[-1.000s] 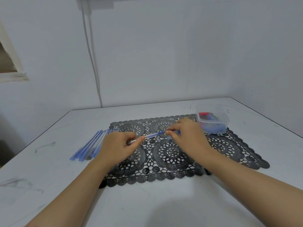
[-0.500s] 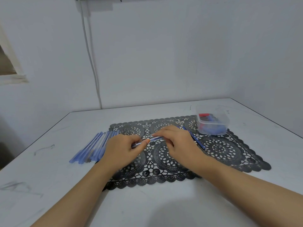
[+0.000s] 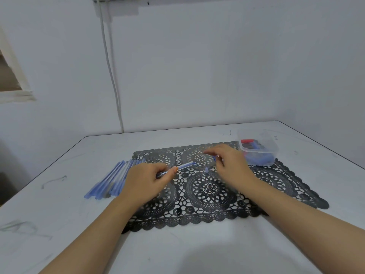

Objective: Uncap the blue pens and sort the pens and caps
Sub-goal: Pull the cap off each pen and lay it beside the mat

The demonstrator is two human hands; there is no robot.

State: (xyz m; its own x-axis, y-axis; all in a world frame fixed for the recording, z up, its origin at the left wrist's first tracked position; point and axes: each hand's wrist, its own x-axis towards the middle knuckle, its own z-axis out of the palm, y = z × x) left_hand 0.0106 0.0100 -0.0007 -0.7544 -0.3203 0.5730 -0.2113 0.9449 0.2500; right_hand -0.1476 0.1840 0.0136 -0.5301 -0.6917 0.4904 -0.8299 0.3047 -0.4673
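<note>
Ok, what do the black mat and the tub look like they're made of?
Mat: probably thin plastic or vinyl, matte black; the punched lace pattern shows the table through its holes. Tub: clear, slightly frosted plastic; the caps inside show through its wall.

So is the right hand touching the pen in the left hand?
Apart: head view shows bare mat between the blue pen and the right hand.
</note>
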